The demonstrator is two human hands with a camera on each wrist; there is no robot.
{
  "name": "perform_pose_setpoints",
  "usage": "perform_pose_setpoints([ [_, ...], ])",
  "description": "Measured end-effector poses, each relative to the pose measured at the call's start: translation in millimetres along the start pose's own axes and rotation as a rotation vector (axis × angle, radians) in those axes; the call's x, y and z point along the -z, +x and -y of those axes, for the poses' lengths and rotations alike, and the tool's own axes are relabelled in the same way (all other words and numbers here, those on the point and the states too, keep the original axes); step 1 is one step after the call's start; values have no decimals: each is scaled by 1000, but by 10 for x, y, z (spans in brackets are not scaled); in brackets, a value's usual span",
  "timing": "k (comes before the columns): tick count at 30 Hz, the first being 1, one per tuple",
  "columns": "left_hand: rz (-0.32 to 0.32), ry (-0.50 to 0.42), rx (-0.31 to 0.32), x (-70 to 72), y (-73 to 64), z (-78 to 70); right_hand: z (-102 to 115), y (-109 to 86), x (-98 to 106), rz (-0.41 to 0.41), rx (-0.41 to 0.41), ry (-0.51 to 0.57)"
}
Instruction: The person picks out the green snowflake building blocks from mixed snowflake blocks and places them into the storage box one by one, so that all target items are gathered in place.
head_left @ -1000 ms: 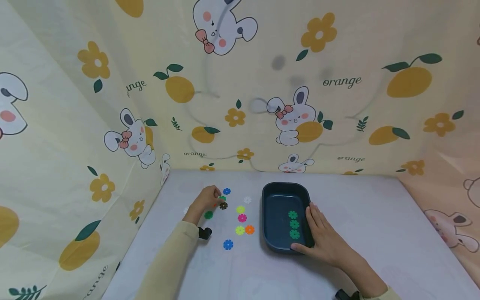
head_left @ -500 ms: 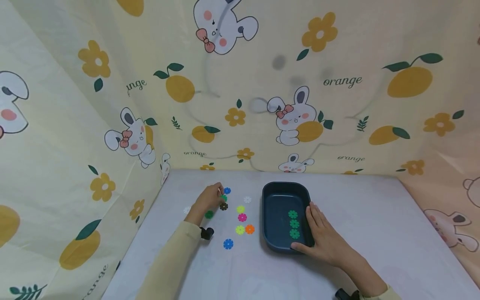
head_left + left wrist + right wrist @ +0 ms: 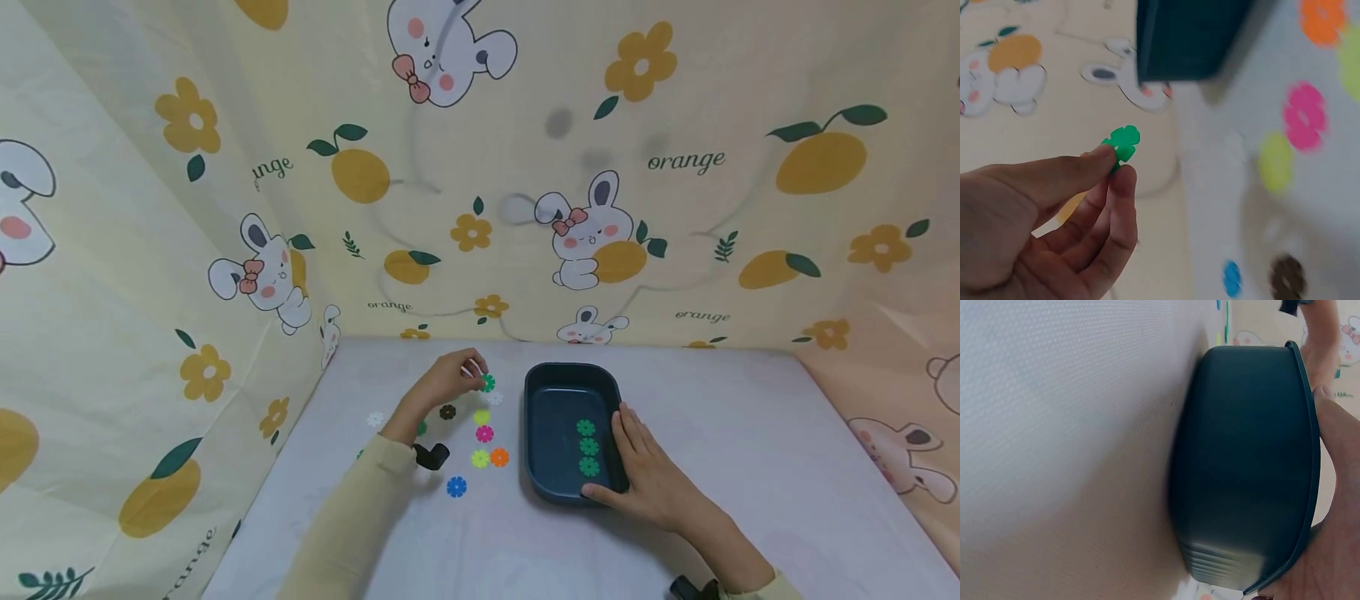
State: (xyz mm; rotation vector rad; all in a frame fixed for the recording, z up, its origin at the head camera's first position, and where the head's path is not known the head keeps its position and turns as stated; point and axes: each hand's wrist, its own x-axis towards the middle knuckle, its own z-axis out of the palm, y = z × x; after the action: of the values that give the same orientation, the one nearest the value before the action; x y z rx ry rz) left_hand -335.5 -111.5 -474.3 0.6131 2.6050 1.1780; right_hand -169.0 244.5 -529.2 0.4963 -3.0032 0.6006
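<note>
My left hand (image 3: 444,383) pinches a green flower-shaped plastic disc (image 3: 488,382) between thumb and fingertips. In the left wrist view the green disc (image 3: 1125,135) juts out past the thumb, raised off the table. To its right stands a dark blue rectangular tray (image 3: 551,433). Three green flower discs (image 3: 588,447) lie in a column inside that tray, near its right wall. My right hand (image 3: 656,492) rests against the tray's right rim, fingers straight along it and thumb at the near corner. The right wrist view shows the tray's outer wall (image 3: 1247,450) beside that hand.
Loose flower discs lie left of the tray: white (image 3: 495,399), yellow (image 3: 482,417), pink (image 3: 484,434), orange (image 3: 499,457), blue (image 3: 457,487) and brown (image 3: 447,412). Another green disc (image 3: 422,428) is partly hidden by my left wrist. A printed curtain (image 3: 480,275) hangs behind the white table.
My left hand has picked up the green disc from beside the brown one and carried it rightward, toward the tray. My right hand and the tray have stayed put.
</note>
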Motion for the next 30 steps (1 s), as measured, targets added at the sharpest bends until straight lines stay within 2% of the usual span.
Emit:
perform_pose_setpoints([
  [7, 63, -20, -84, -119, 205, -396, 25, -8, 48, -6, 7, -8],
  [12, 126, -16, -137, -287, 344, -646, 25, -4, 61, -6, 13, -8],
  [15, 157, -16, -152, -418, 429, -741, 15, -6, 45, -1, 11, -8],
  [22, 231, 18, -155, -694, 638, -876, -2, -1, 23, 1, 8, -5],
  [26, 260, 66, -134, -844, 755, -895, 2, 1, 33, -6, 22, -7],
  [30, 262, 112, -98, -979, 836, -881, 7, -5, 40, -9, 24, -2],
])
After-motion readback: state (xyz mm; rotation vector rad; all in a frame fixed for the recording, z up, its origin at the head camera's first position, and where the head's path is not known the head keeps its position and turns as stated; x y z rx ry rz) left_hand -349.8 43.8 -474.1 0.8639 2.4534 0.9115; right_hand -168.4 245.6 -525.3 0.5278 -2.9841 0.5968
